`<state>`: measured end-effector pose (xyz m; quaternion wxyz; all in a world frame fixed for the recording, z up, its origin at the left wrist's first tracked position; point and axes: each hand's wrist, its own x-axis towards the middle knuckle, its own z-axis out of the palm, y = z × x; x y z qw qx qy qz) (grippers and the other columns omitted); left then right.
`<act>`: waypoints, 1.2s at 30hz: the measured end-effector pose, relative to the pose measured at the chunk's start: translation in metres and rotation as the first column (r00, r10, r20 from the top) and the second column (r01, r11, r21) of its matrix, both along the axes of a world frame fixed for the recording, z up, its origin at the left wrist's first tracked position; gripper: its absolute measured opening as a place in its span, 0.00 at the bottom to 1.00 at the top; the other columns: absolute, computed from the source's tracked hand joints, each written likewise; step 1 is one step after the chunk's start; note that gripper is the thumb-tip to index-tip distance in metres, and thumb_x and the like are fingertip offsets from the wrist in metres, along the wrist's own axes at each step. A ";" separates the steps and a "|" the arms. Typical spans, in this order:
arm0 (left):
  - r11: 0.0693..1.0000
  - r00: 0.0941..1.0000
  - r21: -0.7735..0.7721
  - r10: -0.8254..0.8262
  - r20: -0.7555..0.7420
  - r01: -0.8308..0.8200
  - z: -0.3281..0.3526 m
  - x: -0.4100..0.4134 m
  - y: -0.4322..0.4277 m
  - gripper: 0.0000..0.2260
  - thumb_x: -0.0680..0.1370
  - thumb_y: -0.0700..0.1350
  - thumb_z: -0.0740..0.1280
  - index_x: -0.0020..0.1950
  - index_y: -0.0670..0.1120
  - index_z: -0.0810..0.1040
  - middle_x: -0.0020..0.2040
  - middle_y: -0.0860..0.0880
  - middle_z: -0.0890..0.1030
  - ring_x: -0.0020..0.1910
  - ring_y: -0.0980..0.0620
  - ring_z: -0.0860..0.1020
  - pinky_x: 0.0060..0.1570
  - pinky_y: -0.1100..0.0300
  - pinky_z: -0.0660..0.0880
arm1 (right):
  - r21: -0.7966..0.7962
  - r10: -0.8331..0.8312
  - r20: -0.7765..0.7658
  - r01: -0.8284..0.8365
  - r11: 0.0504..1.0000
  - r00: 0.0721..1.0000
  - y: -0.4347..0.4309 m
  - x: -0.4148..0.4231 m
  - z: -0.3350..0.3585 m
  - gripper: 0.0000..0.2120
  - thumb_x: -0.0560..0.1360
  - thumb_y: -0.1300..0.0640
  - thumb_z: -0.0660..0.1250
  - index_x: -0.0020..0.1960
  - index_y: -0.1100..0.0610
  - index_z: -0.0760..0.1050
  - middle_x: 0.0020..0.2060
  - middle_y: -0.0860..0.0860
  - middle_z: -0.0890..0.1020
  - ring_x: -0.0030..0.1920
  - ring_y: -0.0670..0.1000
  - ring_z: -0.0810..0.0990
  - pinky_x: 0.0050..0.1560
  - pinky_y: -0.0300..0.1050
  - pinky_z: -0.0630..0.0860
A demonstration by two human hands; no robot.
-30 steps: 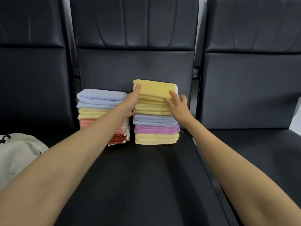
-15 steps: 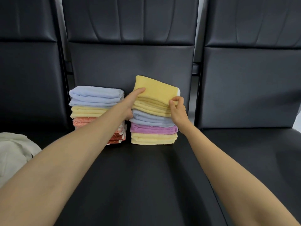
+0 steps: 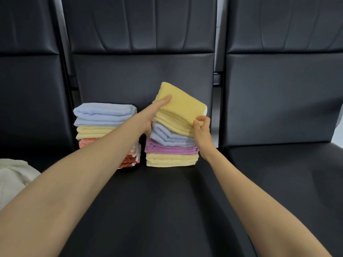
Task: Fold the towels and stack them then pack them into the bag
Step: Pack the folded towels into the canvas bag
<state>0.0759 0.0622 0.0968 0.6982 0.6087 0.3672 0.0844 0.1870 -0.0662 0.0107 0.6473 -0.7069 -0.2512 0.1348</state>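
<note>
At the far middle of a black padded seat (image 3: 167,210), two bare hands grip the upper part of a stack of folded towels. The left hand (image 3: 150,117) has its thumb lying flat across the top yellow towel (image 3: 182,105), while its other fingers are hidden behind the left side of the pile, so their exact hold cannot be seen. The right hand (image 3: 202,129) pinches the near right corner of the yellow towels, its fingers (image 3: 201,119) curled closed over the edge.

The lifted bundle of yellow towels and a pale blue towel (image 3: 170,136) beneath them is tilted, its left side raised and its right side lower. Under the bundle a purple towel (image 3: 170,148) and a yellow bottom towel (image 3: 171,160) lie flat on the seat, right against the seat back (image 3: 143,75).

Just beside this stack, to the left, stands a second stack (image 3: 104,127): pale blue towels on top, yellow in the middle, orange-and-white ones at the bottom. The left forearm crosses in front of its lower right part. The two stacks are near each other, with a narrow gap between them.

At the near left edge, on the neighbouring seat, lies a cream fabric bag (image 3: 13,175), only partly in view. Another black seat stands to the right.
</note>
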 end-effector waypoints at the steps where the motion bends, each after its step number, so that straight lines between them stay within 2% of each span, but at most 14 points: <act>1: 1.000 0.999 -0.011 0.024 0.029 -0.023 -0.001 0.001 -0.004 0.28 0.64 0.66 0.74 0.56 0.48 0.81 0.48 0.49 0.85 0.47 0.50 0.83 0.48 0.57 0.78 | 0.003 0.001 -0.008 -0.001 1.000 1.000 -0.001 -0.001 0.001 0.05 0.82 0.55 0.53 0.58 0.50 0.62 0.59 0.50 0.69 0.54 0.48 0.69 0.53 0.42 0.65; 2: 0.998 0.997 -0.010 0.059 0.043 -0.058 -0.002 0.001 -0.006 0.30 0.64 0.65 0.74 0.58 0.48 0.80 0.49 0.48 0.85 0.46 0.49 0.83 0.45 0.58 0.78 | 0.010 0.000 -0.017 0.000 1.000 1.000 -0.002 -0.003 0.003 0.05 0.82 0.54 0.53 0.58 0.50 0.62 0.59 0.49 0.69 0.54 0.48 0.69 0.52 0.42 0.65; 6: 0.990 0.987 0.008 0.137 0.079 -0.138 -0.006 0.005 -0.002 0.41 0.53 0.64 0.77 0.63 0.49 0.78 0.54 0.47 0.83 0.50 0.46 0.83 0.54 0.51 0.78 | 0.092 0.005 -0.041 -0.001 0.996 0.999 -0.015 -0.008 0.020 0.04 0.82 0.54 0.54 0.57 0.51 0.64 0.50 0.40 0.70 0.54 0.45 0.69 0.55 0.41 0.65; 9: 0.992 0.982 0.025 0.123 0.141 -0.128 0.024 -0.008 -0.013 0.41 0.53 0.64 0.78 0.62 0.49 0.78 0.56 0.47 0.83 0.51 0.47 0.82 0.54 0.51 0.78 | 0.226 0.041 -0.094 -0.019 0.974 0.995 -0.034 -0.018 0.047 0.09 0.82 0.48 0.56 0.61 0.49 0.66 0.54 0.39 0.72 0.58 0.44 0.71 0.59 0.45 0.70; 11: 0.997 0.977 0.020 0.066 0.203 -0.072 0.050 -0.027 -0.030 0.33 0.59 0.62 0.77 0.59 0.47 0.80 0.55 0.47 0.83 0.49 0.47 0.82 0.54 0.52 0.77 | 0.410 0.084 -0.242 0.023 0.912 0.967 -0.052 -0.030 0.065 0.18 0.81 0.42 0.55 0.69 0.45 0.63 0.56 0.39 0.73 0.57 0.45 0.75 0.58 0.48 0.74; 13: 1.000 0.962 0.006 0.016 0.271 -0.018 0.072 -0.050 -0.046 0.17 0.68 0.58 0.73 0.49 0.47 0.81 0.46 0.47 0.84 0.44 0.48 0.82 0.54 0.54 0.76 | 0.508 0.147 -0.465 0.127 0.852 0.873 -0.069 -0.039 0.068 0.27 0.80 0.38 0.53 0.76 0.45 0.55 0.62 0.42 0.72 0.60 0.49 0.76 0.59 0.54 0.73; 14: 1.000 0.957 -0.014 0.009 0.289 -0.005 0.080 -0.063 -0.053 0.13 0.70 0.56 0.72 0.45 0.47 0.81 0.43 0.47 0.83 0.41 0.48 0.82 0.53 0.55 0.76 | 0.470 0.167 -0.579 0.160 0.868 0.798 -0.076 -0.043 0.065 0.30 0.79 0.36 0.53 0.77 0.46 0.54 0.69 0.47 0.69 0.66 0.54 0.73 0.63 0.59 0.70; 17: 0.994 0.947 -0.110 0.010 0.321 0.026 0.096 -0.108 -0.071 0.12 0.73 0.55 0.69 0.38 0.47 0.82 0.37 0.48 0.83 0.36 0.49 0.82 0.46 0.57 0.76 | 0.282 0.247 -0.774 -0.032 0.959 0.583 -0.090 -0.073 0.042 0.38 0.76 0.31 0.52 0.76 0.56 0.59 0.71 0.59 0.67 0.74 0.61 0.61 0.70 0.69 0.58; 22: 0.974 0.964 -0.227 0.066 0.257 -0.006 0.083 -0.179 -0.084 0.15 0.71 0.56 0.71 0.34 0.45 0.83 0.36 0.48 0.83 0.35 0.50 0.82 0.42 0.57 0.77 | 0.426 0.491 -0.757 -0.244 0.871 0.432 -0.111 -0.154 0.025 0.38 0.75 0.28 0.51 0.69 0.56 0.71 0.64 0.61 0.76 0.67 0.62 0.72 0.68 0.66 0.64; 25: 0.966 0.980 -0.252 0.102 0.168 -0.058 0.053 -0.226 -0.083 0.18 0.67 0.56 0.75 0.50 0.45 0.84 0.49 0.46 0.84 0.48 0.46 0.83 0.51 0.53 0.78 | 0.515 0.562 -0.763 -0.227 0.827 0.320 -0.119 -0.178 0.029 0.46 0.71 0.23 0.50 0.71 0.58 0.69 0.64 0.61 0.76 0.65 0.62 0.75 0.67 0.61 0.68; 27: 0.968 0.987 -0.236 0.115 0.108 -0.087 0.026 -0.255 -0.079 0.26 0.65 0.56 0.77 0.60 0.48 0.80 0.58 0.46 0.82 0.56 0.45 0.81 0.60 0.49 0.75 | 0.424 0.523 -0.793 -0.334 0.842 0.313 -0.120 -0.193 0.031 0.52 0.64 0.19 0.51 0.71 0.59 0.68 0.65 0.61 0.76 0.64 0.62 0.76 0.66 0.61 0.70; 29: 0.959 0.990 -0.268 0.116 0.080 -0.091 0.003 -0.278 -0.077 0.24 0.66 0.55 0.76 0.59 0.48 0.79 0.57 0.45 0.81 0.55 0.44 0.80 0.61 0.48 0.74 | 0.321 0.502 -0.803 -0.477 0.818 0.321 -0.119 -0.206 0.032 0.55 0.60 0.18 0.53 0.71 0.58 0.69 0.65 0.59 0.77 0.65 0.62 0.75 0.67 0.63 0.68; 33: 0.945 0.992 -0.316 0.112 0.056 -0.088 -0.025 -0.310 -0.075 0.19 0.72 0.54 0.72 0.59 0.46 0.79 0.58 0.43 0.82 0.58 0.43 0.79 0.61 0.47 0.73 | 0.165 0.480 -0.786 -0.615 0.771 0.390 -0.108 -0.230 0.038 0.46 0.63 0.20 0.58 0.66 0.53 0.75 0.61 0.56 0.80 0.64 0.60 0.76 0.65 0.66 0.68; 36: 0.954 0.993 -0.288 0.099 0.059 -0.078 -0.033 -0.326 -0.067 0.22 0.72 0.53 0.71 0.63 0.47 0.77 0.61 0.43 0.80 0.61 0.43 0.78 0.62 0.45 0.72 | 0.021 0.396 -0.775 -0.608 0.794 0.492 -0.090 -0.244 0.039 0.35 0.66 0.29 0.66 0.62 0.53 0.77 0.58 0.56 0.82 0.61 0.59 0.78 0.63 0.64 0.71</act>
